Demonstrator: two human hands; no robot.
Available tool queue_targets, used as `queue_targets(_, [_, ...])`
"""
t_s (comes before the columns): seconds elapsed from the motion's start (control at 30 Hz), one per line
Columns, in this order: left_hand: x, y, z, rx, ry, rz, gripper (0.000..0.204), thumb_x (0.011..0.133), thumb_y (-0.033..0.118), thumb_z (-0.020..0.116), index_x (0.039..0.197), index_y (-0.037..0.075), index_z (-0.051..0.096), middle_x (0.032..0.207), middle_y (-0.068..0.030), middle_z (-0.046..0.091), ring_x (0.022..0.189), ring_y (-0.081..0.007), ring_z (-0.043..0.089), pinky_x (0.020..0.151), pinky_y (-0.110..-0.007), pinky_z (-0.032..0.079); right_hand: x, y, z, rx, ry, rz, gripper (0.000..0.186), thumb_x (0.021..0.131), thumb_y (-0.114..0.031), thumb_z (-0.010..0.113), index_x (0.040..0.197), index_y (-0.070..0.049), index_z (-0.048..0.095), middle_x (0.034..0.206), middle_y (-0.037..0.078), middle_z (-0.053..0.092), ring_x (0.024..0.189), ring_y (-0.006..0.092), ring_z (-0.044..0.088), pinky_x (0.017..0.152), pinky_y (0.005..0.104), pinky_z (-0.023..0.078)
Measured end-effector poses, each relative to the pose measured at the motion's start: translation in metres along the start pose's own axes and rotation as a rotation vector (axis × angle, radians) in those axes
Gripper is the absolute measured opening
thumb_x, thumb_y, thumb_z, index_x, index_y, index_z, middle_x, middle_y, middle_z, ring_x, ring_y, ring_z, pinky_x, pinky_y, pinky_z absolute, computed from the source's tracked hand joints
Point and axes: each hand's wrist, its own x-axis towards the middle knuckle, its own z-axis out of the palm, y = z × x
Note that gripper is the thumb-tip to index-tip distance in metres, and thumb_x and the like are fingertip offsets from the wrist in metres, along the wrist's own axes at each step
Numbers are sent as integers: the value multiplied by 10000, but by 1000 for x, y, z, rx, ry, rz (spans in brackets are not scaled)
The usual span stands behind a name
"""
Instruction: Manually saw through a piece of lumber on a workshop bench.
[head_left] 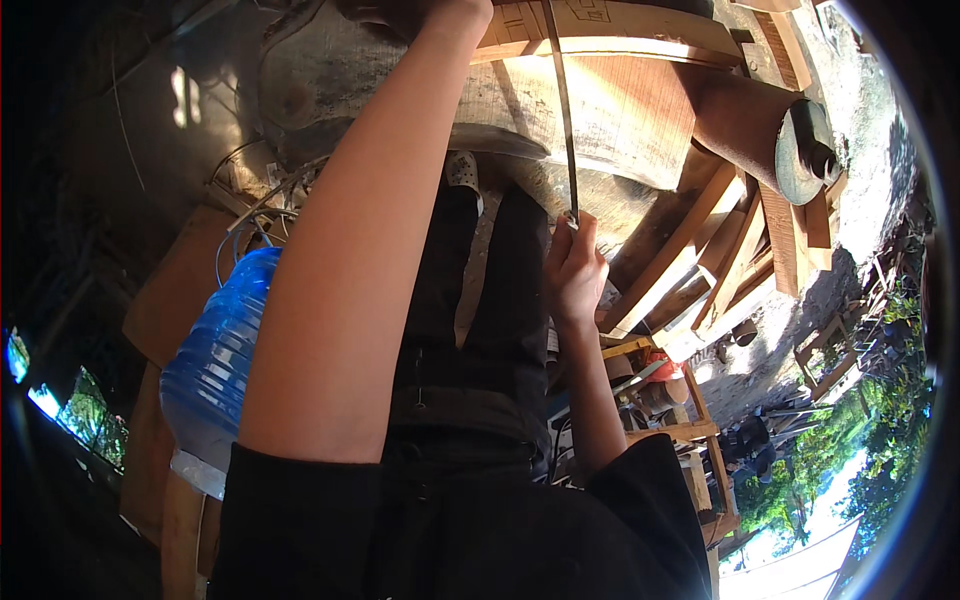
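Observation:
My right hand (577,265) is closed, its fingers pinching the near end of a long, narrow dark strip (562,110). Its kind is not clear. From that hand the strip runs away and slightly left, crossing a curved wooden piece (620,38) with pencil lines on its face and leaving the picture at the top. My left arm reaches far forward, and my left hand (415,12) is cut by the upper edge. Shadow covers its fingers, so what it holds cannot be made out. Below the curved piece lies a broad wooden slab (620,115) in sunlight.
A log-like cylinder (745,130) with a round end plate lies right of the slab. Several cut timbers (690,250) are stacked below it. To the left stands a blue water bottle (215,370) near loose wires. A wooden frame (715,450) is at the lower right.

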Motion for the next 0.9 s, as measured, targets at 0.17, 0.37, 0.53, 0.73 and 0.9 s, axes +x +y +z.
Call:
queue_targets(0.17, [-3,1,-2,-22,-39,-13,580,934,428,284,1373,69,159,1440,-166,103,1337,-321,87,1077,-463,120,6,-1,-1,-22,-48,9,124,871,-132,503,950,-48,457,601,175,567,520,344,578,433,409,451])
queue_targets(0.37, [-31,-20,-34,250,-57,641,411,887,266,431,1207,7,436,1337,-192,321,1246,-335,292,1059,-473,157,8,0,-12,-32,-67,36,117,873,-134,497,940,-50,452,590,174,563,512,346,573,431,411,449])
queue_targets(0.53, [-39,-23,-19,141,158,810,238,790,205,499,847,-5,597,972,-175,583,903,-291,559,815,-389,440,15,-7,-17,-82,-49,-46,114,880,-143,481,916,-44,437,556,176,546,499,343,570,419,413,444])
queue_targets(0.73, [-14,-19,-5,0,424,969,128,637,97,508,632,19,609,620,-157,598,581,-300,590,601,-386,496,35,-37,-35,-75,-85,-44,140,897,-174,461,906,-39,426,527,195,539,491,376,561,428,449,436])
queue_targets(0.9, [1,-18,20,-85,402,859,89,608,76,514,606,39,595,555,-143,567,511,-292,560,511,-400,475,48,-57,-52,-26,-177,37,171,910,-201,434,866,-38,411,566,216,559,551,400,573,468,468,444])
